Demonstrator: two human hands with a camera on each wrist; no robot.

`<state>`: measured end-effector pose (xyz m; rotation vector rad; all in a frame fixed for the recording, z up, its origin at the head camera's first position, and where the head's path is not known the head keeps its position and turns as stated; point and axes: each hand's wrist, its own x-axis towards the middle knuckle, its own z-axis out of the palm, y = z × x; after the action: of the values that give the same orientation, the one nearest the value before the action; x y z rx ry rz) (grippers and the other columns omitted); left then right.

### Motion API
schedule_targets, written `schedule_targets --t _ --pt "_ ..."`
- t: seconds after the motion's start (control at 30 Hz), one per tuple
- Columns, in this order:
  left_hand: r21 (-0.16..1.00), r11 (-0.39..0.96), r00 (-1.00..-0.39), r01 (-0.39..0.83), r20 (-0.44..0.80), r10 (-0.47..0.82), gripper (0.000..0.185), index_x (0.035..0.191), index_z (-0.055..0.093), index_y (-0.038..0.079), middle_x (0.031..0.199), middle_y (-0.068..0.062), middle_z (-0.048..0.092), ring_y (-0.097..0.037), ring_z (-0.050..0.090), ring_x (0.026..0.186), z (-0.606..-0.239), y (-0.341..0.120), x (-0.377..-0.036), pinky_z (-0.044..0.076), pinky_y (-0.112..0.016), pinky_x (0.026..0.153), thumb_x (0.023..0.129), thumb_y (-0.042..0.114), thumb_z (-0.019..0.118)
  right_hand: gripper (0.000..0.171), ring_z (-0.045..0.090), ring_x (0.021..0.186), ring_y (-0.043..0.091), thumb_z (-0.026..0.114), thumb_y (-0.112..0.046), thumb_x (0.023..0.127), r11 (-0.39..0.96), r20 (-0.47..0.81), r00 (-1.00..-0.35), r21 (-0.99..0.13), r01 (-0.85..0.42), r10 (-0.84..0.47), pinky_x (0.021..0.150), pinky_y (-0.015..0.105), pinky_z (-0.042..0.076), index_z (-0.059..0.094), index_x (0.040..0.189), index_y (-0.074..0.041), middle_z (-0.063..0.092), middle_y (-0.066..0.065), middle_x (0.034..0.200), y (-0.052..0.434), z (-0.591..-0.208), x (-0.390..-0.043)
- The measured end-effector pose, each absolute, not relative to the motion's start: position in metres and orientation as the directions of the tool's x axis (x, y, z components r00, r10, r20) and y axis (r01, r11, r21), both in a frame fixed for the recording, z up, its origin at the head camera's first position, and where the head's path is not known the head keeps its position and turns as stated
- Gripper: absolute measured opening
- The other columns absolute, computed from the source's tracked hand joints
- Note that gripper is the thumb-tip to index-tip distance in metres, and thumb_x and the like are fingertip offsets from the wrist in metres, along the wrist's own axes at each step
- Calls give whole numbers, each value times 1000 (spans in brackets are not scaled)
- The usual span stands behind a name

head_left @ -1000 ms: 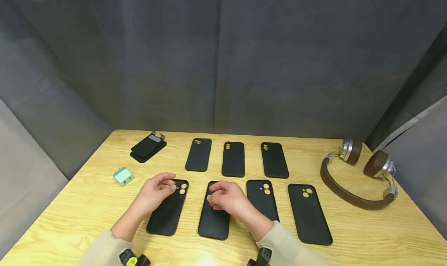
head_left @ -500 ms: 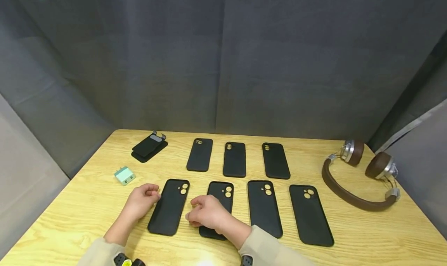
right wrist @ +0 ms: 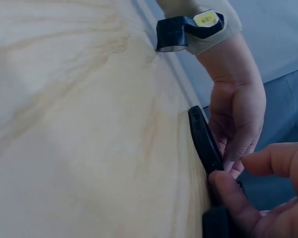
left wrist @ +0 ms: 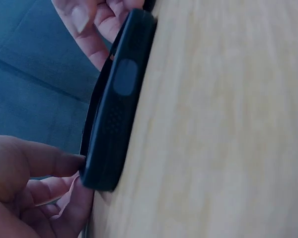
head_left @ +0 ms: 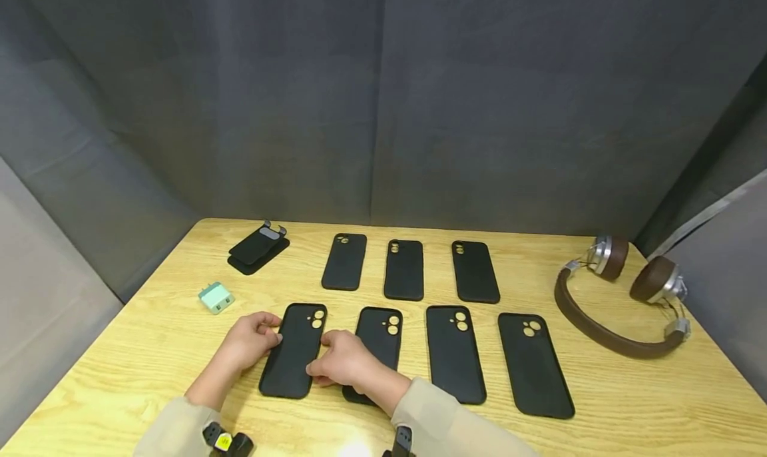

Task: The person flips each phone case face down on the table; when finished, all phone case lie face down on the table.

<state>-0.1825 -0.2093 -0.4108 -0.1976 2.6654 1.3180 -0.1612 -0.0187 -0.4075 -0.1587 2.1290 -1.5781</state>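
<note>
Both hands are on one black case (head_left: pixel 293 350), the leftmost of the near row on the table (head_left: pixel 629 390). The left hand (head_left: pixel 250 340) pinches its left edge near the top, and the right hand (head_left: pixel 339 362) grips its right edge lower down, with curled fingers; the wrist views show the fingertips around both long edges of the case (left wrist: pixel 114 109). The case lies flat or almost flat on the wood, so I judge the lifting is only at its start. Three other cases (head_left: pixel 455 354) lie in the same near row to the right, and three smaller ones (head_left: pixel 404 269) in the far row; all seven lie with the back up, in even lines, and none looks handled at this moment. The right forearm covers the lower part of the second near case (head_left: pixel 379 337), which lies just beside the held one, so there is little room on that side. To the left there is open wood, with a green charger (head_left: pixel 216 298) apart and a black stand (head_left: pixel 257 250) near the far left corner. The near edge of the table is close to the wrists. Brown headphones (head_left: pixel 617 297) lie well apart at the right.
</note>
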Motion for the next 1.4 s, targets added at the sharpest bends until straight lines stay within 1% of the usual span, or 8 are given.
schedule_targets --t 0.1,0.23,0.37,0.5,0.73,1.03,1.17,1.4 --pt "779 595 -976 -199 -214 -46 28 109 57 -6 76 -7 56 -15 52 65 -410 -209 -184 47 -27 58 82 0 60 58 64 55 18 69 -3 77 404 -270 -896 -908 114 -354 52 26 51 45 127 12 64 7 61 -20 -409 -161" --pt "796 560 -968 -230 -249 -42 29 111 56 -7 78 -8 57 -15 53 66 -409 -210 -185 48 -26 59 83 -2 59 56 55 44 13 66 -5 79 526 -202 -915 -851 -13 -349 44 24 41 44 127 12 59 0 52 -23 -410 -159" --pt "807 530 -959 -261 -280 -45 31 114 55 -7 83 -9 57 -15 54 69 -409 -211 -185 50 -26 62 84 -2 59 54 52 42 12 66 -5 78 581 -165 -925 -811 -71 -343 43 24 39 46 124 13 56 -2 50 -26 -409 -157" --pt "830 499 -961 -249 -274 -25 33 117 54 -8 88 -12 60 -14 57 74 -409 -212 -185 52 -28 65 85 1 59 56 54 45 12 67 -4 77 582 -170 -932 -811 -53 -321 46 24 40 45 125 13 56 -1 52 -26 -408 -157" --pt "870 424 -962 -252 -271 -15 33 119 54 -8 95 -13 64 -14 60 82 -410 -219 -178 54 -31 72 87 2 57 59 55 44 12 66 -1 75 547 -173 -937 -837 -23 -304 46 24 41 43 128 12 57 -1 52 -28 -409 -156" --pt "872 436 -968 -225 -253 6 32 118 54 -9 99 -16 65 -15 60 84 -404 -222 -177 53 -32 72 87 1 57 61 53 44 12 65 -1 74 560 -176 -941 -828 -17 -288 45 24 40 42 129 11 56 -1 51 -32 -411 -154" --pt "873 437 -970 -217 -242 2 34 119 54 -7 97 -14 65 -14 60 82 -401 -221 -178 52 -30 70 88 3 56 61 53 44 12 64 -1 75 569 -174 -942 -822 -22 -287 45 24 39 41 130 11 55 -1 51 -33 -411 -154" --pt "900 397 -979 -182 -205 16 35 121 51 -7 86 -10 62 -13 60 74 -389 -219 -174 52 -26 65 88 4 56 61 53 43 12 63 1 75 558 -163 -944 -829 -27 -288 45 24 40 41 131 10 54 0 52 -38 -411 -155"
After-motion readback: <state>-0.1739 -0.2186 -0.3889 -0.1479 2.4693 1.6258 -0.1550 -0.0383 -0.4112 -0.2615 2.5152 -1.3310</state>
